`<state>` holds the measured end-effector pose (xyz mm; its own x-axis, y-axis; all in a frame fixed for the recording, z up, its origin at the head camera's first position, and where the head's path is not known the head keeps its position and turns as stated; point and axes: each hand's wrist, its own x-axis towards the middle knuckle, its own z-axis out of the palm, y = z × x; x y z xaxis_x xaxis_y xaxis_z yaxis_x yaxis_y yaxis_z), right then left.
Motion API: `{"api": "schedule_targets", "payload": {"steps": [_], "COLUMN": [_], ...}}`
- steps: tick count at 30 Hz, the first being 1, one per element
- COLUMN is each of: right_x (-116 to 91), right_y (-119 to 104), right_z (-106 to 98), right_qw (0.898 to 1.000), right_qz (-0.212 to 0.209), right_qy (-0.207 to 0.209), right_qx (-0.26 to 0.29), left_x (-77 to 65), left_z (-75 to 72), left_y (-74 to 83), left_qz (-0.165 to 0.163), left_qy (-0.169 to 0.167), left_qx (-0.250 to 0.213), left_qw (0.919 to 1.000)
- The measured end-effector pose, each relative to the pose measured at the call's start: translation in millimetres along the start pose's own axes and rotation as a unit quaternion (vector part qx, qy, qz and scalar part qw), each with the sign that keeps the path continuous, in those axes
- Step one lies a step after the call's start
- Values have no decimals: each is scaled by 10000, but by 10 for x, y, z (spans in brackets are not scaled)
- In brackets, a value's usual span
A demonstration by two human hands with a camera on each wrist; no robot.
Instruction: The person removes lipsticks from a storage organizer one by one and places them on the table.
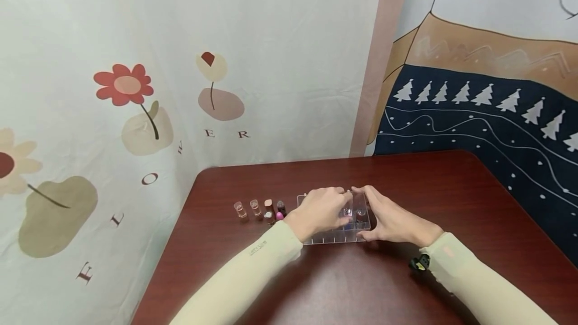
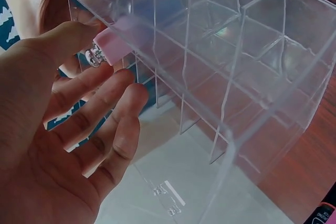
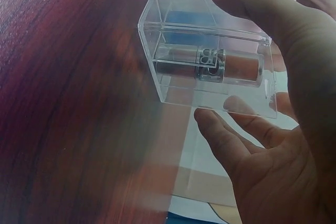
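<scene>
A clear plastic divided organizer [image 1: 331, 236] stands on the table under both hands. My left hand [image 1: 321, 209] reaches over it from the left. Its thumb and a finger lie either side of a pink lipstick tube [image 2: 114, 43] with a clear, faceted end, which is partly inside a compartment. The other left fingers spread loosely. My right hand [image 1: 394, 220] holds the organizer's right end, thumb at the near side and fingers at the far side. Inside that end sits a lipstick tube [image 3: 241, 66] with a clear, dark-banded case. A blue item [image 3: 186, 29] shows behind it.
Left of the organizer several cosmetic tubes stand in a group, among them a clear-topped tube [image 1: 241, 209], another clear-topped tube [image 1: 256, 208], a dark tube [image 1: 281, 206] and a bright pink-topped one [image 1: 279, 215]. The reddish-brown table [image 1: 343, 285] meets a printed curtain [image 1: 289, 64] behind.
</scene>
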<state>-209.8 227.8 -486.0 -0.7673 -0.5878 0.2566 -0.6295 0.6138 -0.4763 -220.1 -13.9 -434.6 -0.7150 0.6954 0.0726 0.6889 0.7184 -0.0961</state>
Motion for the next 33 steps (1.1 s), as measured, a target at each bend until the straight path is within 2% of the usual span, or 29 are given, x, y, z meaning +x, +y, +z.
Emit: {"api": "schedule_targets", "payload": {"steps": [5, 15, 22, 33], "right_x": [-2, -6, -3, -7], "right_y": [-5, 8, 22, 34], "right_z": [-4, -3, 7, 29], "right_qw": [10000, 9993, 9998, 9999], "right_qz": [-20, 209, 129, -20], "right_qy": [13, -193, -130, 87], "right_qx": [0, 224, 106, 104], "left_x": [16, 12, 5, -3], "left_z": [15, 16, -11, -39], "left_y": [-7, -7, -12, -25], "left_qz": [53, 106, 163, 135], "left_qy": [68, 139, 172, 413], "left_qx": [-21, -245, -336, -232], "left_qw": [10000, 9995, 9992, 9988]}}
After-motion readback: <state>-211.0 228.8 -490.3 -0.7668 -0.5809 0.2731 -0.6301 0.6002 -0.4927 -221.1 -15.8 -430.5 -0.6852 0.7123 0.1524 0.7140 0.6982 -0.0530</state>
